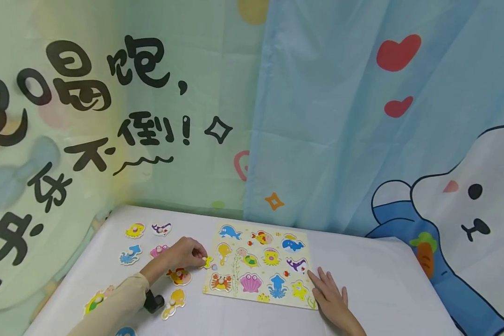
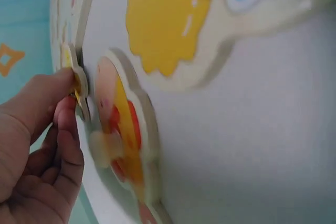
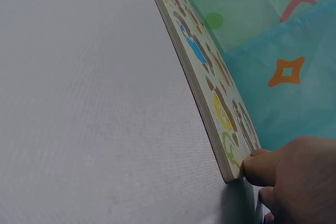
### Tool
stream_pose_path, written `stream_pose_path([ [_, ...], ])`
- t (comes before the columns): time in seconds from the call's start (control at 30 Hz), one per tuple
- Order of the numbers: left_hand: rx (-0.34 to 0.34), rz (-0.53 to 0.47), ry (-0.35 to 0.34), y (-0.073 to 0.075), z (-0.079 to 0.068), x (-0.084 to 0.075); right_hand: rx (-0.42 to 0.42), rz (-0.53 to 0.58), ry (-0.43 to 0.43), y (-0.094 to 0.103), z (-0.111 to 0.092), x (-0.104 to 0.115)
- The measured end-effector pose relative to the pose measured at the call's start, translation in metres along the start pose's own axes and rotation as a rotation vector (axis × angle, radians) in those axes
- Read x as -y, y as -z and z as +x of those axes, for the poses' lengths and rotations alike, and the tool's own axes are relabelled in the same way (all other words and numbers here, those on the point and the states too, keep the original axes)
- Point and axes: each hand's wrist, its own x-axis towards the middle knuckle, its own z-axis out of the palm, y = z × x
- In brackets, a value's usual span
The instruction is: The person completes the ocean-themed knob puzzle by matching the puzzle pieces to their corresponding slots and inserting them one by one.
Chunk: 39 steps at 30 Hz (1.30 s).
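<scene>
My left hand (image 1: 184, 254) pinches a small yellow starfish-like puzzle piece (image 1: 208, 262) between thumb and fingers, right at the left edge of the puzzle board (image 1: 245, 235). In the left wrist view that piece (image 2: 81, 85) stands on edge, partly hidden by the fingertips. A red and yellow fish piece (image 1: 179, 276) with a knob lies just below this hand. Sea animal shapes cover the pale board, among them a crab (image 1: 221, 282) and a yellow starfish (image 1: 299, 290). My right hand (image 1: 332, 298) rests with fingers extended at the board's right edge; its thumb (image 3: 262, 167) touches the corner.
Several loose knobbed pieces lie left on the white table: a yellow octopus (image 1: 135, 230), purple whale (image 1: 162, 229), blue squid (image 1: 130, 255), pink shell (image 1: 158, 250), yellow seahorse (image 1: 174, 302) and green turtle (image 1: 94, 301). A printed curtain (image 1: 319, 140) hangs behind the table.
</scene>
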Motion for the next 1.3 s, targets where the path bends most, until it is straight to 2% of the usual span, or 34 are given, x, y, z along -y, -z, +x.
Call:
stream_pose_path([
  [0.13, -0.033, 0.014, -0.042, -0.002, 0.003, -0.011, -0.002, -0.007, -0.006, -0.001, 0.001, 0.000],
  [0.27, -0.031, 0.008, -0.124, -0.008, 0.011, -0.035, 0.001, -0.008, -0.008, 0.000, 0.000, 0.001],
  [0.37, -0.023, 0.024, -0.197, -0.018, 0.020, -0.053, 0.005, -0.009, 0.000, -0.001, 0.002, 0.003],
  [0.5, 0.003, 0.044, -0.261, -0.039, 0.032, -0.075, 0.015, -0.007, 0.018, -0.002, 0.006, 0.005],
  [0.77, 0.075, 0.065, -0.376, -0.094, 0.064, -0.126, 0.043, -0.015, -0.016, -0.003, 0.008, 0.000],
  [1.03, 0.136, 0.130, -0.370, -0.130, 0.089, -0.162, 0.074, -0.003, 0.018, 0.001, 0.009, -0.003],
  [1.17, 0.160, 0.154, -0.326, -0.147, 0.093, -0.167, 0.082, -0.006, 0.019, 0.001, 0.010, -0.005],
  [1.3, 0.170, 0.126, -0.272, -0.160, 0.095, -0.169, 0.083, -0.010, 0.011, 0.002, 0.010, -0.005],
])
